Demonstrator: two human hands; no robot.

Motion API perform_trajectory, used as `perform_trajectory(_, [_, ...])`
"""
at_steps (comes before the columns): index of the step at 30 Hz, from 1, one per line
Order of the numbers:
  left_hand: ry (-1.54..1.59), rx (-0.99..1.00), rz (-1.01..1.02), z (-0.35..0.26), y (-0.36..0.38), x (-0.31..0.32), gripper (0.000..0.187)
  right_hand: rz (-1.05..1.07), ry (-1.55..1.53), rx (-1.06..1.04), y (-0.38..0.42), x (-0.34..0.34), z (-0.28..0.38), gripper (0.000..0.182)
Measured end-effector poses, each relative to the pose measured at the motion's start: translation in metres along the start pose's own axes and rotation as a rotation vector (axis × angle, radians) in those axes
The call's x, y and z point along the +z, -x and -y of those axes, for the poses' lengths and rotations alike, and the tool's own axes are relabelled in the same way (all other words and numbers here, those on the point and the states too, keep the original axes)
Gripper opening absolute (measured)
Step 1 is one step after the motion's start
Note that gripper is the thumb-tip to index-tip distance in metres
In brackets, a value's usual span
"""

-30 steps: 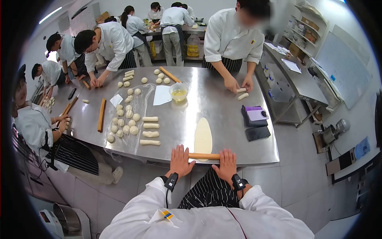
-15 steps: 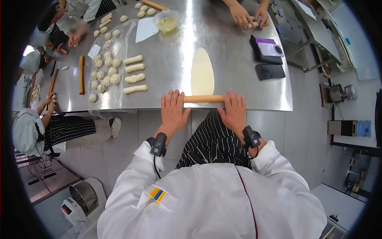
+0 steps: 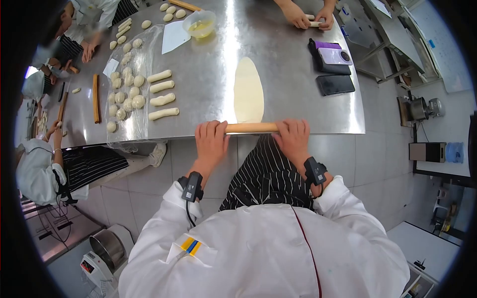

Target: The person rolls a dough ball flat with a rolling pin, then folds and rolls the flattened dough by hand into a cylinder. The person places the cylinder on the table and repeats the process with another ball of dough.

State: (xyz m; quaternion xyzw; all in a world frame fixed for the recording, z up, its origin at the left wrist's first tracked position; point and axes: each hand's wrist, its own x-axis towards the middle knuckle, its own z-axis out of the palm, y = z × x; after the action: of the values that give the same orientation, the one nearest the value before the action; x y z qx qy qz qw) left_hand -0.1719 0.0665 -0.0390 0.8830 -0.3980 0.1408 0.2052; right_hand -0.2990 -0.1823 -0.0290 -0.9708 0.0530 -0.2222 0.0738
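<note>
A light wooden rolling pin lies across the near end of a long, flat oval of dough, close to the front edge of the metal table. My left hand is closed on the pin's left end, and my right hand is closed on its right end. The dough's narrow tip points away from me. Left of it lie several dough rolls in a column, beside dough balls under clear plastic.
Phones and a purple case lie at the right. A bowl of yellow liquid stands at the back, near a white scraper. A person's hands handle dough at the far edge. More people work at the left.
The rolling pin and both my hands have come slightly nearer the table's front edge, and the fingers have curled more round the pin. The view has shifted a little.
</note>
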Motion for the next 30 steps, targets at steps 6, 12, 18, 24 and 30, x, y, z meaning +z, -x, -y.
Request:
perform_trajectory(6, [0.131,0.111,0.14,0.015,-0.009,-0.02,0.036,0.244,-0.019,-0.108,-0.016,-0.009,-0.008,0.03])
perform_trajectory(12, [0.169,0.117,0.158,0.031,-0.067,-0.029,0.03,0.286,-0.231,-0.073,-0.073,-0.01,-0.035,0.028])
perform_trajectory(18, [0.201,0.071,0.29,0.065,-0.117,0.012,0.031,0.403,-0.302,-0.018,-0.128,0.017,-0.064,0.029])
perform_trajectory(24, [-0.211,-0.169,0.142,0.038,-0.127,0.035,0.053,0.085,-0.06,0.002,-0.127,0.053,-0.05,0.038])
perform_trajectory(30, [-0.116,-0.163,0.196,0.017,-0.079,0.022,0.061,0.153,0.052,0.054,-0.078,0.036,-0.025,0.047])
